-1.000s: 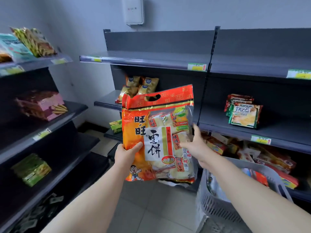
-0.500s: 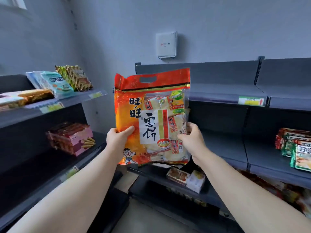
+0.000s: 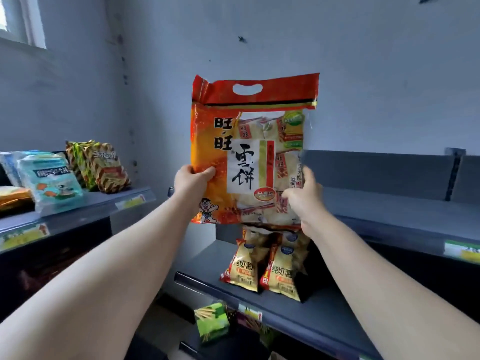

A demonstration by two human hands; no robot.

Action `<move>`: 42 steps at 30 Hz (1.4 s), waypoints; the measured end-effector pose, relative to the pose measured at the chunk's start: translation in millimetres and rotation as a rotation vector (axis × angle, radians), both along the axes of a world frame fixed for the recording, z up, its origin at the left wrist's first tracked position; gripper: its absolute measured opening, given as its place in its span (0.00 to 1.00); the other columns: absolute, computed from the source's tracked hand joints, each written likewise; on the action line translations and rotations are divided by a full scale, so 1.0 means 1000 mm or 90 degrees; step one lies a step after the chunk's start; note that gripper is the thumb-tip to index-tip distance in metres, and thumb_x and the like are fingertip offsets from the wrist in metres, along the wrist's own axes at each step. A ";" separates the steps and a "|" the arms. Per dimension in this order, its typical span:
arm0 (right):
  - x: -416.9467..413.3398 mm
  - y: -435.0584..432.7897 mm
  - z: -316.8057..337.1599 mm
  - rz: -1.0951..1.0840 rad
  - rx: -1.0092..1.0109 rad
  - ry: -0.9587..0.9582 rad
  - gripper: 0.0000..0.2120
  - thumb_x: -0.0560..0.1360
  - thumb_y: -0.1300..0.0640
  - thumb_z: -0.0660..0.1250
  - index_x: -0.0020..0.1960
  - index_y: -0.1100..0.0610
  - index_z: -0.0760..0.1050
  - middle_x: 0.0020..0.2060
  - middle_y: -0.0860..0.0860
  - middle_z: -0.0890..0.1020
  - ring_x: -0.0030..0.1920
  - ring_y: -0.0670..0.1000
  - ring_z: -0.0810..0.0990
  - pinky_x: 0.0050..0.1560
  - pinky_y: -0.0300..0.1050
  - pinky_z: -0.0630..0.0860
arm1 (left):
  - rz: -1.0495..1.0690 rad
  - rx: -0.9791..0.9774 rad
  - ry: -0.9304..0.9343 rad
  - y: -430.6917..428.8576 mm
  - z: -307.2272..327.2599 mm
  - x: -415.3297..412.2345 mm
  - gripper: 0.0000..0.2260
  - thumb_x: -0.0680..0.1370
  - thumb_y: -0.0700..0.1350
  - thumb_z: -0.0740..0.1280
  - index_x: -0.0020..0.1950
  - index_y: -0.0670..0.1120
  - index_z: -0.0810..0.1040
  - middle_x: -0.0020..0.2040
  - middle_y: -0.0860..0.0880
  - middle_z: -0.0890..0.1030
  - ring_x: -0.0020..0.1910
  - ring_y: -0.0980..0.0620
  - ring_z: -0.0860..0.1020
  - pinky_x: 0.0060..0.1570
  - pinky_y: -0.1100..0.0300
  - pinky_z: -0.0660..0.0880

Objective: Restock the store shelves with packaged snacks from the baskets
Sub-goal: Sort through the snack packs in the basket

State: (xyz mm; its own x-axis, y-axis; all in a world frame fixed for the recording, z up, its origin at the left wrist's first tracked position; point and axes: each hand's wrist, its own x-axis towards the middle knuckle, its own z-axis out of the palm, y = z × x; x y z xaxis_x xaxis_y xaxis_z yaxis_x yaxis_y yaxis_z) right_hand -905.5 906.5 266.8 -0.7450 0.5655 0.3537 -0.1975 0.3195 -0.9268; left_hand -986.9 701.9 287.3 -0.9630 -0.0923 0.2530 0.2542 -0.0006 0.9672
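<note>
Plainly, the left hand (image 3: 192, 181) and the right hand (image 3: 302, 201) pinch the rice cracker bag (image 3: 255, 152) at its eight and four o'clock, upright before the wall, above the top shelf (image 3: 389, 203). Gripped so low, it may flop over.

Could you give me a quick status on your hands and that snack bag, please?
Left-hand grip and right-hand grip both hold the rice cracker bag by its lower sides. Bag upright, held at top shelf level. Nothing visible blocking.
</note>
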 end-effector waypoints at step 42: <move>-0.362 0.022 0.009 -0.075 0.102 -0.226 0.42 0.71 0.61 0.68 0.77 0.56 0.48 0.77 0.58 0.50 0.77 0.59 0.50 0.74 0.58 0.60 | -0.125 -0.198 -0.061 0.089 0.005 -0.410 0.18 0.77 0.35 0.62 0.66 0.43 0.65 0.60 0.41 0.74 0.55 0.41 0.75 0.52 0.48 0.76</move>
